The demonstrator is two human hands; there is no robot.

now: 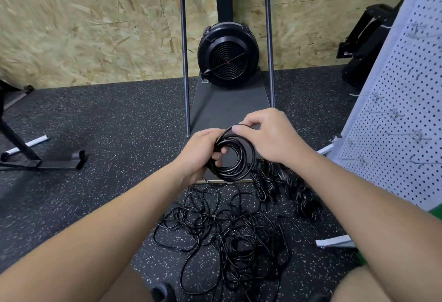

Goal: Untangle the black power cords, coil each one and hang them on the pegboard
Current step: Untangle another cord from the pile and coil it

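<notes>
A round coil (235, 158) is gripped by the left hand (203, 151) at its left side; its top loop is pinched by the right hand (265, 134), nearer the pegboard (401, 100).

Gym/workshop space: speckled rubber floor (95, 115), OSB wall (83, 26) behind fan-wheel exercise machine (228, 55), white pegboard (406, 100) to its right.

Black fan (228, 55) against chipboard wall (83, 26)
</notes>
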